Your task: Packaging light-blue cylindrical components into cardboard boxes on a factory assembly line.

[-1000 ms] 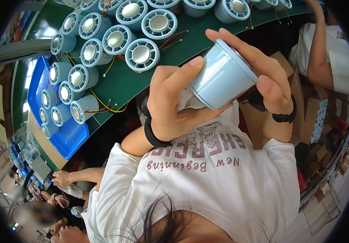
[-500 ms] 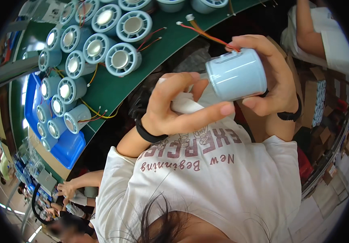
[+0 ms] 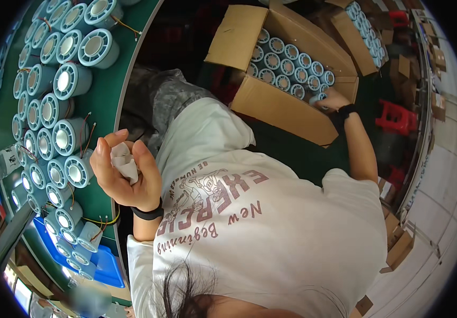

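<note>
Over the edge of the green table, my left hand [image 3: 142, 192] curls around a crumpled white tissue [image 3: 124, 163]. To the right, my right hand [image 3: 336, 99] reaches into an open cardboard box [image 3: 287, 117]. Its fingers hold a light-blue cylinder [image 3: 317, 98] at the box's right end, partly covered by the hand. Rows of similar cylinders [image 3: 288, 67] stand in the box, their round ends facing up.
On the green table [image 3: 125, 69] at the left stand many light-blue cylinders [image 3: 70, 137] with thin coloured wires. A blue tray [image 3: 107, 267] lies at its near end. Another filled carton [image 3: 353, 42], red stools [image 3: 396, 117] and a clear bottle [image 3: 1, 163] are around.
My right hand has carried a light-blue cylinder from in front of me to the box on the right. My left hand has moved left, still holding the tissue. The view has turned right.
</note>
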A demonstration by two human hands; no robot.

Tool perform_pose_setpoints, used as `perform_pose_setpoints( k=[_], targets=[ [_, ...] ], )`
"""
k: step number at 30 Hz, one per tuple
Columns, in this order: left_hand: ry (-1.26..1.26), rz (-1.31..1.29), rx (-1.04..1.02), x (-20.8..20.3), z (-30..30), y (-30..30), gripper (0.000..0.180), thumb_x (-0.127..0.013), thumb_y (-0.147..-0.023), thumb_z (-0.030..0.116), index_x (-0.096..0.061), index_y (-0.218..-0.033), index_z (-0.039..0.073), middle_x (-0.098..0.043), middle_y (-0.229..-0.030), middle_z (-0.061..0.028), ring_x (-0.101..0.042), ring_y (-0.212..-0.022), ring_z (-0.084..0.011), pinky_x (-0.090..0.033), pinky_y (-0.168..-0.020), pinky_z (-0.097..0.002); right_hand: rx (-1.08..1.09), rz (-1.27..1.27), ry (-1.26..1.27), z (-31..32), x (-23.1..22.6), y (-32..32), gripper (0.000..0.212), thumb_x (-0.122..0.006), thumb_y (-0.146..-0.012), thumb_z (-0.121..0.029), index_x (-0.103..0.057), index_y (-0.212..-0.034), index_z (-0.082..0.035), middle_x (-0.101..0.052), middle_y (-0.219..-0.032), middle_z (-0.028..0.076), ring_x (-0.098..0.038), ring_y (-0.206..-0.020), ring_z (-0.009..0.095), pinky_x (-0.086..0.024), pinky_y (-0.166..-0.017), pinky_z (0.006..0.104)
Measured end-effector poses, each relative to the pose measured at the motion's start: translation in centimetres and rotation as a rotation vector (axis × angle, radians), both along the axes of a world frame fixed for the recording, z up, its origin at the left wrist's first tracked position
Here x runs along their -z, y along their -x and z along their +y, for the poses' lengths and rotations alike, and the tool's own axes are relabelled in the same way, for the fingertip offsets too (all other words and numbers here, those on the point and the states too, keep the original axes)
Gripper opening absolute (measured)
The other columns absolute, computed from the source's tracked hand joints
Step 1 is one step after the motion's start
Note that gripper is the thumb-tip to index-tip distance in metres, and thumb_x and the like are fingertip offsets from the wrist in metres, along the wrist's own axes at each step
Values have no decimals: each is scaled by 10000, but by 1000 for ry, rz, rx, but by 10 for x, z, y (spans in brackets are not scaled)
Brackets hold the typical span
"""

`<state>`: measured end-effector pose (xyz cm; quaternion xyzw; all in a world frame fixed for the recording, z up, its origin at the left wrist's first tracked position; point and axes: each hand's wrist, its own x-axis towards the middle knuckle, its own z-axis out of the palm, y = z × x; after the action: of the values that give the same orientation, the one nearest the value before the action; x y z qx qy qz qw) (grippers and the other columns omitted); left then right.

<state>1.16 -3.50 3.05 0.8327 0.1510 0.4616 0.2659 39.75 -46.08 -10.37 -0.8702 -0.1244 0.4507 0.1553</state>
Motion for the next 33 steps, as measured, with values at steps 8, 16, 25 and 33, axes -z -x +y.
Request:
perform_pose_setpoints(
  k=[8, 16, 25, 33],
  targets=[
    [150, 8, -78, -3, -12, -2, 594, -626, -882, -35, -371, -1418, -3, -562, -1130, -192, -531, -748, -151, -458, -632, -248, 192, 116, 115, 46, 5, 6, 623, -770, -813, -253, -474, -1270, 51, -592, -1206, 200, -671, -868, 261, -598, -711, 395],
    [253, 26, -133, 0, -10, 12, 543, -602, -897, -29, -400, -1400, -10, -550, -1145, -176, -551, -807, -151, -456, -651, -232, 4, 132, 302, 43, 21, -9, 606, -705, -877, -262, -435, -1303, 74, -624, -1141, 243, -677, -897, 290, -596, -710, 393],
    [130, 16, -125, -26, 0, 47, 505, -653, -810, -63, -521, -1292, 12, -615, -1080, -158, -582, -946, -267, -488, -799, -363, -544, -481, 221, 118, -71, 42, 318, -603, -918, -247, -609, -1067, 33, -673, -992, 239, -671, -867, 349, -526, -744, 403],
    [275, -159, 21, -42, -12, 85, 476, -601, -725, -131, -631, -1176, 20, -603, -987, -133, -606, -800, -225, -502, -689, -289, -811, -291, -873, 356, -335, 234, 447, -600, -905, -86, -498, -1331, 4, -577, -1217, 135, -574, -1068, 187, -482, -852, 282]
  ],
)
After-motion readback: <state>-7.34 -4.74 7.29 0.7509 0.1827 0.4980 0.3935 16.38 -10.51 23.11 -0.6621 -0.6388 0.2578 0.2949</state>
